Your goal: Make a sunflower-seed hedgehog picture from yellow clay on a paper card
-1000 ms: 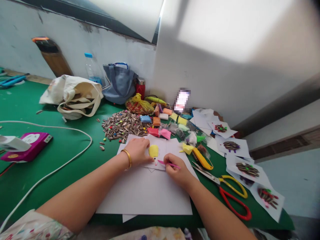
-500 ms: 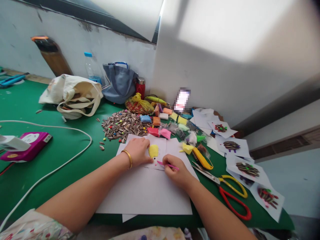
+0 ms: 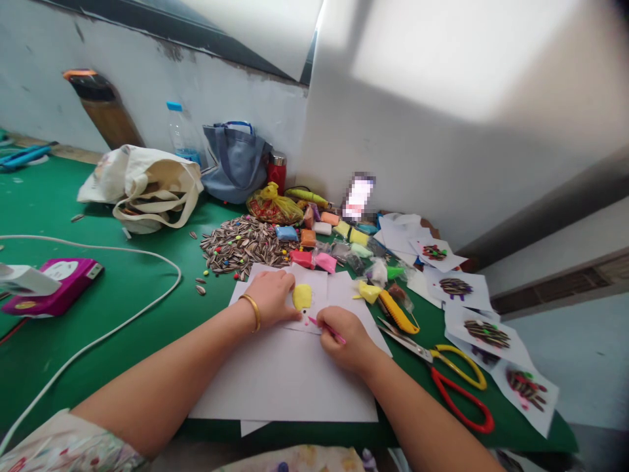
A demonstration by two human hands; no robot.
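My right hand (image 3: 346,334) pinches a thin pink clay modelling tool (image 3: 336,334), its pointed tip at the small white paper (image 3: 314,275). My left hand (image 3: 269,296) lies on that paper's left side, thumb apart from the fingers, holding nothing. Between the hands, a flattened piece of yellow clay (image 3: 302,297) is on the paper. Just below it are a tiny black dot (image 3: 304,312) and tiny pink bits beside the tool's tip. Larger white sheets (image 3: 289,387) lie underneath.
Scissors (image 3: 432,354) and a yellow utility knife (image 3: 399,313) lie right of the sheets. Sunflower seeds (image 3: 240,246) are heaped behind my left hand, near coloured clay packets (image 3: 325,262). Seed-covered pictures (image 3: 486,333) line the right edge. A white cable (image 3: 142,308) curves at left.
My right hand has turned slightly, so the pink tool slants more steeply, its rear end lower and nearer me. My left hand stays on the paper.
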